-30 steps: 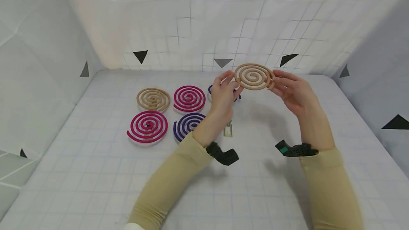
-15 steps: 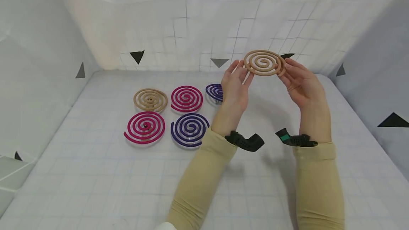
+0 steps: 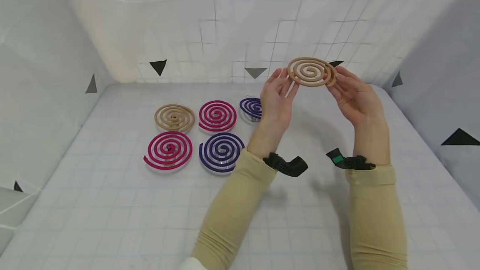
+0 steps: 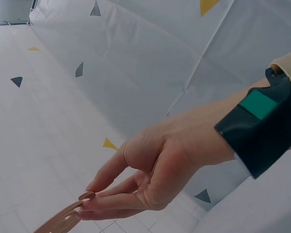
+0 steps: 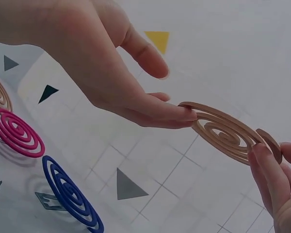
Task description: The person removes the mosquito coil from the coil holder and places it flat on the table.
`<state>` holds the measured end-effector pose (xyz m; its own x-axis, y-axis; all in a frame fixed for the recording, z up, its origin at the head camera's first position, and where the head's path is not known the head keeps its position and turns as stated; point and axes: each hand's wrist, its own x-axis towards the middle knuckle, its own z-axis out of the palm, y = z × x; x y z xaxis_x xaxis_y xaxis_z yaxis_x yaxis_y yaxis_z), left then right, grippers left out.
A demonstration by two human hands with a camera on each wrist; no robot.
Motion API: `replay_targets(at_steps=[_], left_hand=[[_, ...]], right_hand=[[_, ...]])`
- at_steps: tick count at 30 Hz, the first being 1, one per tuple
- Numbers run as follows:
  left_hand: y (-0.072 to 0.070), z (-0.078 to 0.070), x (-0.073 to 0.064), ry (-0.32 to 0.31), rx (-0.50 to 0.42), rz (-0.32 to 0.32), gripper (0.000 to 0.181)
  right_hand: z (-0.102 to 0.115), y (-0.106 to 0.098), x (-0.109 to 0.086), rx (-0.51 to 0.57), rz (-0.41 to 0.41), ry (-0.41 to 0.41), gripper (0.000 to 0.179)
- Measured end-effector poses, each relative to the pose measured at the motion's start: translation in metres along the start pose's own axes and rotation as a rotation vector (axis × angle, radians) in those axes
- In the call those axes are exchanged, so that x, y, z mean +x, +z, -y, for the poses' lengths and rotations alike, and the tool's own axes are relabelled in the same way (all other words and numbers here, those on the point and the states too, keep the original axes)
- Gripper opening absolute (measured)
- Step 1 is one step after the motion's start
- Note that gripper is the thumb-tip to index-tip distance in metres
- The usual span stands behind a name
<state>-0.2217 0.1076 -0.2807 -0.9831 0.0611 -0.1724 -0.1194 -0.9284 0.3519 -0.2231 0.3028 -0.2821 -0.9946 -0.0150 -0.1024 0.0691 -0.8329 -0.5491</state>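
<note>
A tan spiral mosquito coil (image 3: 309,71) is held up above the far part of the table, nearly level, between both hands. My left hand (image 3: 275,101) touches its left edge with straight fingers, and the right wrist view shows this hand's thumb (image 5: 153,63) standing clear of the coil. At the other edge my right hand (image 3: 360,97) pinches the coil's outer end between thumb and fingers, as the left wrist view shows (image 4: 155,170). That outer end sits slightly apart from the other rings.
Several more coils stand raised left of the hands: a tan coil (image 3: 174,116), two pink coils (image 3: 217,116) (image 3: 168,150) and two blue coils (image 3: 222,152) (image 3: 249,106). The far blue one is partly behind the left hand. White walls (image 3: 258,20) enclose the table.
Both hands have raised the tan coil and moved it slightly right and away, mostly in the first half second. The near blue coil shows more fully now. Little has moved since.
</note>
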Motion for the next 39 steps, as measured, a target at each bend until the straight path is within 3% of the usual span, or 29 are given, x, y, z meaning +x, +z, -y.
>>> replay_targets(at_steps=[9,14,20,27,33,39], left_hand=[[-0.006,0.005,0.005,0.013,0.017,0.010,0.038],[-0.013,0.008,0.010,0.007,0.064,0.030,0.045],[-0.019,0.009,0.014,-0.029,0.056,0.038,0.037],[-0.022,0.011,0.017,-0.040,0.031,0.017,0.041],[-0.035,0.020,0.025,-0.041,0.024,-0.028,0.051],[-0.041,0.027,0.029,-0.062,0.101,-0.071,0.050]], right_hand=[[0.001,-0.008,0.004,0.035,-0.017,0.059,0.053],[-0.001,-0.014,0.007,-0.024,-0.017,0.067,0.052],[-0.006,-0.020,0.011,-0.132,-0.054,0.085,0.049],[-0.010,-0.029,0.016,-0.135,-0.059,0.092,0.050],[-0.013,-0.036,0.019,-0.155,-0.089,0.107,0.049],[-0.013,-0.045,0.021,-0.178,-0.133,0.139,0.045]])
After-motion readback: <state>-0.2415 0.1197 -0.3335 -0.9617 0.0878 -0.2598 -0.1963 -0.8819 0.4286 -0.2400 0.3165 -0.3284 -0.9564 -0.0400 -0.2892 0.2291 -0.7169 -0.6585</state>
